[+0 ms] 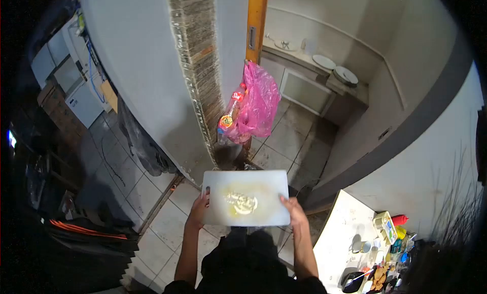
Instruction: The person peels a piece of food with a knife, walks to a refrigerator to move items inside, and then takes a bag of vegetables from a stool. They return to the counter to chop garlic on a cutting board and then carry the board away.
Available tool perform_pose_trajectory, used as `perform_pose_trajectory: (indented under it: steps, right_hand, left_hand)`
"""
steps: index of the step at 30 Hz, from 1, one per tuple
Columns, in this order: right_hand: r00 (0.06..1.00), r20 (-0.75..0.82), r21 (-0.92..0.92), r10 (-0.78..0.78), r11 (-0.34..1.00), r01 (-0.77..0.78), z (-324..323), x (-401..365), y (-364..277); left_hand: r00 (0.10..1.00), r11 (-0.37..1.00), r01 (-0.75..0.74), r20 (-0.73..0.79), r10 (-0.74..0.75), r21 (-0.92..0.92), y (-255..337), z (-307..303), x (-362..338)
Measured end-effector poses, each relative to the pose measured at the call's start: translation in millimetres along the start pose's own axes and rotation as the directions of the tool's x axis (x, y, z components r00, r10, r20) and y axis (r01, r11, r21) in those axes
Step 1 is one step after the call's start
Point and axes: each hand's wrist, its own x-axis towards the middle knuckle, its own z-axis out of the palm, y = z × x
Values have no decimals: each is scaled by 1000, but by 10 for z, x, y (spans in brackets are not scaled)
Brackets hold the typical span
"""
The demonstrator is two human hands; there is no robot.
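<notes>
A white cutting board [215,185] is held out level in front of my body. My left hand [199,210] grips its left edge, close to a small handle slot. On the opposite edge, my right hand [293,210] is closed with the thumb on top. In the middle of the board is a yellowish stain with pale, shiny bits [241,203], too small and glary to name. The fingers under the board are hidden.
Beyond the board, a pink plastic bag [261,103] hangs by a doorway beside a plastic bottle [234,107]. Through it, plates [346,75] lie on a counter. At right, a white table [337,233] bears a cup, a tub and several food items. Dark pleated material stands left.
</notes>
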Motion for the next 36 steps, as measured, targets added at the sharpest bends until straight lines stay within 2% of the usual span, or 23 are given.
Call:
perform_pose_trajectory:
  steps: [1,3,5,6,7,8,10,11,13,14,15,16,17,19,20,21,23,25,27,29,32,36]
  right_hand:
    - [996,83,6,37,999,-38,46,208,-193]
    - [996,84,-11,25,1000,-24,156,587,-469]
    - [998,7,-103,61,993,-60,159,1054,-615]
    - [992,119,-177,53,984,-32,234,1231,-793]
    - [987,142,-185,69,982,-42,291,1497,-893]
    - [971,229,-209,61,978,-12,347,1748,-959]
    - [930,356,-308,85,951,32,547,2214,-1191]
    - [917,384,-319,111,947,19,606,2466,-1288]
    - [835,533,-453,137,880,145,699,3012,-1475]
    - [870,489,-644,60,697,314,553,3554,-1299]
    - [855,511,-645,88,697,314,594,3739,-1394]
    - [785,617,-682,-59,457,571,689,3935,-1518]
    - [660,733,-640,-162,162,751,776,4095,-1610]
    - [602,790,-588,-116,136,798,876,4385,-1714]
    - [555,825,-547,-109,95,832,903,4516,-1765]
    - [549,831,-541,-89,98,835,893,4663,-1770]
    - [420,903,-430,-95,-156,889,847,4937,-1673]
    - [410,906,-421,-100,-148,895,868,5044,-1615]
    - [386,916,-399,-106,-155,904,963,5124,-1659]
    - [548,834,-527,57,-207,824,1022,5057,-1702]
    - [572,817,-536,78,-263,802,905,5203,-1565]
    - [562,827,-545,11,-227,807,718,5192,-1529]
  left_hand:
    - [1000,1000,5,-8,-5,14,68,23,111]
    - [991,996,-48,-121,57,79,151,132,351]
    - [981,994,-89,-167,98,57,188,168,570]
    - [971,991,-131,-199,136,41,210,181,674]
    - [957,984,-175,-232,177,28,244,195,787]
    - [947,983,-181,-266,181,24,268,208,875]
    - [872,971,-229,-458,176,-63,330,271,1016]
    - [852,968,-242,-492,179,-66,362,331,1059]
    - [790,943,-321,-573,217,-85,423,506,1194]
    - [767,941,-326,-607,208,-89,399,571,1211]
    - [722,936,-343,-659,212,-75,365,614,1242]
    - [674,929,-366,-706,220,-60,325,648,1298]
    - [622,923,-382,-752,219,-48,252,681,1326]
    - [575,930,-356,-805,147,-85,123,711,1357]
    - [546,919,-387,-822,160,-78,152,830,1391]
    - [521,907,-416,-836,171,-74,167,925,1445]
    - [532,905,-415,-833,155,-97,124,993,1533]
    - [545,904,-414,-825,150,-109,68,984,1579]
    - [546,905,-423,-810,214,-46,0,985,1677]
    - [556,924,-376,-815,163,-72,28,1043,1706]
    - [580,941,-316,-809,92,-119,63,1028,1762]
    - [563,938,-311,-825,51,-154,109,1006,1902]
